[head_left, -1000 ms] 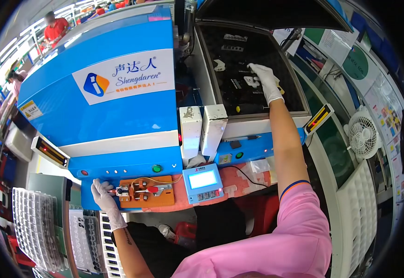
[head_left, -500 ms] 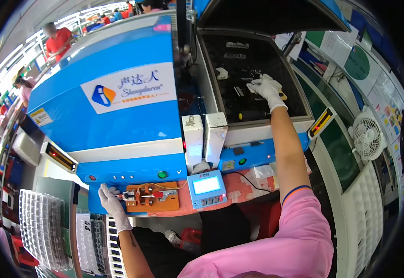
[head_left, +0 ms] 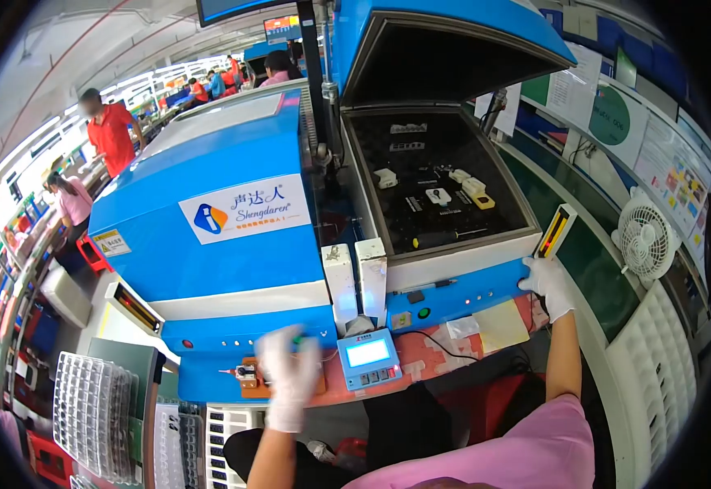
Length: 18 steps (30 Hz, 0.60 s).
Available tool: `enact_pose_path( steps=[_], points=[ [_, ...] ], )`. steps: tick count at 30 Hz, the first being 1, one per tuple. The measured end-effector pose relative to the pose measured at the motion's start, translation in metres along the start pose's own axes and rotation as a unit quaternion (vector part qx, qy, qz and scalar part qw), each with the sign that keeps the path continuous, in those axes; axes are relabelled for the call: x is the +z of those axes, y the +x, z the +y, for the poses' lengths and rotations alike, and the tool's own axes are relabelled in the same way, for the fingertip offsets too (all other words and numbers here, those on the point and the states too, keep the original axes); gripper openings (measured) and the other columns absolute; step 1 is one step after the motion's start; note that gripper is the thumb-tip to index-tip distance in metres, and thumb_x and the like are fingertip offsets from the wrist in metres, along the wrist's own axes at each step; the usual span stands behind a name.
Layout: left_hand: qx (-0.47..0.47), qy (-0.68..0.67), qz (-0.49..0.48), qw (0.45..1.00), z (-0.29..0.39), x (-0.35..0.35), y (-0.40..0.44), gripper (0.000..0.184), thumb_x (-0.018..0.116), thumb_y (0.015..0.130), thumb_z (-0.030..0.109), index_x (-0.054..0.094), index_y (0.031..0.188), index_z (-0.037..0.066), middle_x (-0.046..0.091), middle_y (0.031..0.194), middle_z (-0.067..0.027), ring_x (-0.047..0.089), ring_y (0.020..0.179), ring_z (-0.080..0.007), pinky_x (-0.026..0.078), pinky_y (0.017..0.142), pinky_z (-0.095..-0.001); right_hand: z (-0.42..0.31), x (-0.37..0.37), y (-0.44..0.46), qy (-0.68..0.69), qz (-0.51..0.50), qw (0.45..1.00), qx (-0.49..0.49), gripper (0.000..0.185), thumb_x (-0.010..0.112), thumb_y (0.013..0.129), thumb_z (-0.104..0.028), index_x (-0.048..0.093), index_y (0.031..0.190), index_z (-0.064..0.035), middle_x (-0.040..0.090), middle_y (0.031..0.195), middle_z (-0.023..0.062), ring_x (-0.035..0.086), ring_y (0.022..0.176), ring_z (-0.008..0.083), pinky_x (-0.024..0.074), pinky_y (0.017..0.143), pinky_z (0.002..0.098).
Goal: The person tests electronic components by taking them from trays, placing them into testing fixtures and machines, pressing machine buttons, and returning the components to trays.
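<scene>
My gloved left hand (head_left: 288, 379) is motion-blurred in front of the left blue machine (head_left: 241, 318). It partly covers an orange clamp fixture (head_left: 249, 389) and reaches up beside a green button (head_left: 298, 339); contact cannot be made out. My gloved right hand (head_left: 548, 287) rests at the right end of the right machine's blue front panel (head_left: 486, 287), fingers apart, holding nothing. The right machine's lid (head_left: 461, 49) is raised. Inside its black-lined box (head_left: 388, 208) lie small white parts (head_left: 438, 196), a yellow piece (head_left: 483, 200) and a yellow-and-black-handled tool (head_left: 430, 240).
A small blue display unit (head_left: 367, 359) sits between the machines on the pink bench covering (head_left: 420, 352). Clear plastic trays (head_left: 90, 416) are stacked at left. A white fan (head_left: 647, 235) stands at right. A person in red (head_left: 115, 134) is farther back.
My right hand has left the open box and moved down to the front panel's right end. My left hand has moved right from the fixture's left side to in front of it. The view has shifted.
</scene>
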<state>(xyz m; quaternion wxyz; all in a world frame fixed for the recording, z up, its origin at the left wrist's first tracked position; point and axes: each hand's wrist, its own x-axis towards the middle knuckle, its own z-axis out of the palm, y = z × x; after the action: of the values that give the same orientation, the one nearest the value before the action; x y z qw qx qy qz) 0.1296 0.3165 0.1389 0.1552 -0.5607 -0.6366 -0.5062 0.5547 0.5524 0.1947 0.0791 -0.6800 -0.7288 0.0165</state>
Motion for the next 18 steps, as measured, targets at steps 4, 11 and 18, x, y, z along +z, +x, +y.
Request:
enact_pose_path(
  steps=[4, 11, 18],
  points=[
    [0.136, 0.017, -0.303, 0.943, 0.089, 0.085, -0.006, 0.054, 0.069, 0.074, 0.039, 0.055, 0.114, 0.004, 0.054, 0.116, -0.016, 0.05, 0.105, -0.0319, 0.039, 0.089, -0.0431, 0.041, 0.046, 0.007, -0.035, 0.048, 0.998, 0.017, 0.062, 0.079, 0.068, -0.031, 0.058, 0.122, -0.0096, 0.061, 0.113, 0.0184, 0.063, 0.094, 0.0317, 0.0495, 0.083, 0.0389],
    [0.191, 0.177, -0.353, 0.899, 0.111, 0.144, -0.035, 0.067, 0.061, 0.078, 0.05, 0.049, 0.122, 0.002, 0.043, 0.131, -0.0198, 0.044, 0.112, -0.034, 0.036, 0.093, -0.0438, 0.029, 0.042, 0.005, 0.01, 0.06, 0.996, 0.065, 0.063, 0.078, 0.07, -0.029, 0.056, 0.125, -0.01, 0.062, 0.112, 0.0159, 0.063, 0.094, 0.0322, 0.0495, 0.083, 0.0395],
    [0.13, 0.025, -0.34, 0.931, 0.09, 0.119, -0.022, 0.063, 0.063, 0.08, 0.041, 0.046, 0.127, 0.003, 0.048, 0.129, -0.0178, 0.046, 0.114, -0.0325, 0.038, 0.094, -0.043, -0.003, 0.058, -0.024, 0.048, 0.097, 0.994, 0.004, 0.056, 0.073, 0.075, -0.024, 0.055, 0.126, -0.0106, 0.067, 0.093, 0.0114, 0.064, 0.076, 0.0262, 0.0504, 0.069, 0.0368]
  ],
)
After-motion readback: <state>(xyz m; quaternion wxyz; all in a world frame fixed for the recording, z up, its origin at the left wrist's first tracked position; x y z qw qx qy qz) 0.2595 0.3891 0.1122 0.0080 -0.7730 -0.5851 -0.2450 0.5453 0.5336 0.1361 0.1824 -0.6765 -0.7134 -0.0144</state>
